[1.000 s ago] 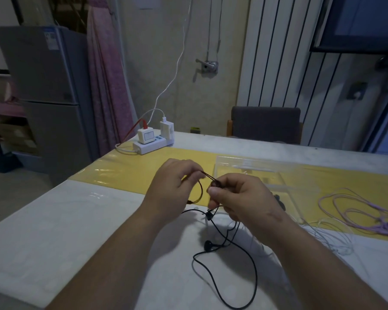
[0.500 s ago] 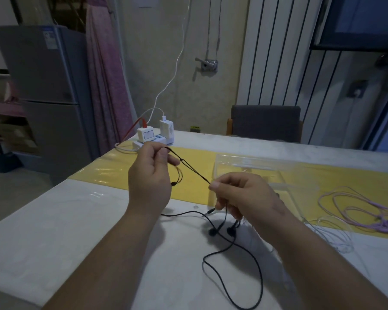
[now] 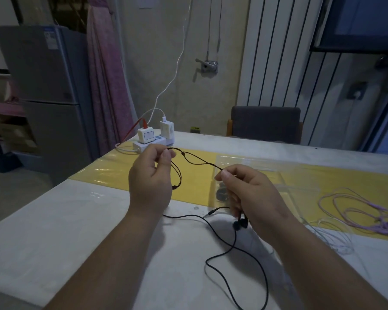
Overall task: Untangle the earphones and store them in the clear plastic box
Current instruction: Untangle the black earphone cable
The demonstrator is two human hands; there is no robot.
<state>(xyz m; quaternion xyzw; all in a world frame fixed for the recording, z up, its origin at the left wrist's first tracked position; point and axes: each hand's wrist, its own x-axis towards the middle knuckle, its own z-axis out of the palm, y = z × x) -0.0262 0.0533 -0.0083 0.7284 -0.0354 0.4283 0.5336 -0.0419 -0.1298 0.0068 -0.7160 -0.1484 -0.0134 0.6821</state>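
The left hand (image 3: 149, 182) and right hand (image 3: 251, 198) each pinch the cord of the black earphones (image 3: 202, 163), stretching a knotted length between them above the table (image 3: 54, 231), likely to expose the tangle, with the clear box (image 3: 296, 173) at the right hand's one o'clock.

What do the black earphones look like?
The black earphones are a thin wired pair, partly tangled. The left hand pinches a looped part and the right hand pinches another, with a stretch bearing a small knot held between them. Two buds show just below the right hand; the plug and slack cable lie on the white table.
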